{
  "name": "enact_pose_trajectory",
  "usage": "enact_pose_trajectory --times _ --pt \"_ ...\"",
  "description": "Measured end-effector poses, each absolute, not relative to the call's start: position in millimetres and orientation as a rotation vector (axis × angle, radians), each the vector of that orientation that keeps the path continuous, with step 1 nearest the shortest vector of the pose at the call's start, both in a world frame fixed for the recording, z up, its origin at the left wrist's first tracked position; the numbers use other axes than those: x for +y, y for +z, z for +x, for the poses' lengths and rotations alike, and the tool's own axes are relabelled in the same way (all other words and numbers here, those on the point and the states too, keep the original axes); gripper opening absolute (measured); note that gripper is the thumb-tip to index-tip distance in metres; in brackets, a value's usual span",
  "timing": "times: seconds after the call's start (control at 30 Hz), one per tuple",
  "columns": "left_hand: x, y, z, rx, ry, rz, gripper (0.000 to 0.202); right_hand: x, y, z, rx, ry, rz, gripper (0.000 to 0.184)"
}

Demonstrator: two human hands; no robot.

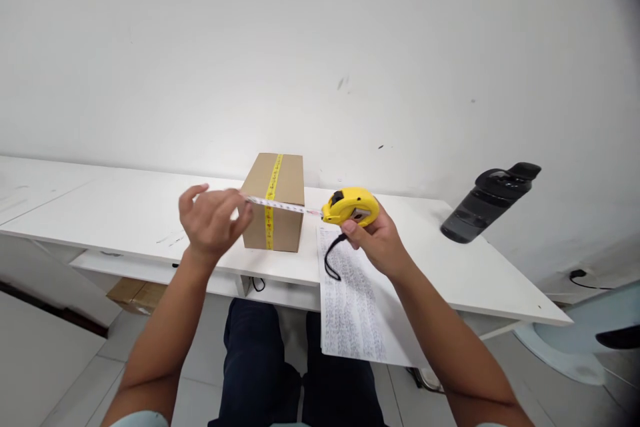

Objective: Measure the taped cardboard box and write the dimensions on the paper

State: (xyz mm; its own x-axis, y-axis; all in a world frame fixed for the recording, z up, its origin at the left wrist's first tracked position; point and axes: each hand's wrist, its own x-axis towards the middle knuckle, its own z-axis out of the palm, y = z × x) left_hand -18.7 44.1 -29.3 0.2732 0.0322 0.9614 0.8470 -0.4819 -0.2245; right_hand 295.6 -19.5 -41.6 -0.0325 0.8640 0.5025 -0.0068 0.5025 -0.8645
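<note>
A brown cardboard box [283,177] sealed with a strip of yellow tape stands on the white desk [125,213]. My right hand [377,240] grips a yellow tape measure [350,205] just right of the box. Its blade [283,205] is drawn out leftward across the box's front. My left hand [213,220] pinches the blade's end at the box's left edge. A black wrist strap [331,260] hangs from the tape measure's case.
A printed sheet of paper [350,300] lies under my right hand and overhangs the desk's front edge. A dark grey bottle [487,203] stands at the right near the white wall. Another cardboard box [135,295] sits on the floor under the desk. My legs are below.
</note>
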Motion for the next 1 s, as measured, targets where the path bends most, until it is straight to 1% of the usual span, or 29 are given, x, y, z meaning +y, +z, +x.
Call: enact_pose_trajectory --times 0.1,0.17,0.3,0.37,0.4,0.5,0.57,0.63,0.7,0.93,1.0 --pt "72 -33 -44 -1.043 -1.349 -1.724 0.022 -5 -44 308 -1.301 0.726 -0.868 0.051" --pt "84 -38 -57 -1.121 -1.324 -1.819 0.024 4 -51 314 -1.226 0.662 -0.939 0.051" --pt "92 -56 -67 -1.121 -1.173 -2.027 0.023 17 -72 311 -1.239 0.632 -1.036 0.049" --pt "91 -65 -66 -1.106 -1.168 -2.064 0.026 20 -82 304 -1.277 0.65 -1.026 0.047" --pt "90 -68 -64 -1.108 -1.187 -2.079 0.029 22 -87 299 -1.29 0.663 -1.017 0.048" --pt "88 -73 -56 -1.129 -1.249 -2.176 0.043 29 -94 286 -1.307 0.695 -1.013 0.061" --pt "87 -75 -50 -1.135 -1.285 -2.261 0.049 36 -93 278 -1.327 0.707 -1.012 0.063" --pt "86 -77 -45 -1.139 -1.327 -2.294 0.049 43 -89 273 -1.356 0.725 -0.994 0.059" --pt "84 -79 -41 -1.153 -1.351 -2.276 0.044 50 -84 271 -1.376 0.752 -0.965 0.056" --pt "83 -80 -36 -1.148 -1.342 -2.251 0.034 52 -77 276 -1.421 0.774 -0.956 0.054" --pt "84 -76 -39 -1.162 -1.319 -2.246 0.03 51 -77 277 -1.407 0.783 -0.953 0.055"
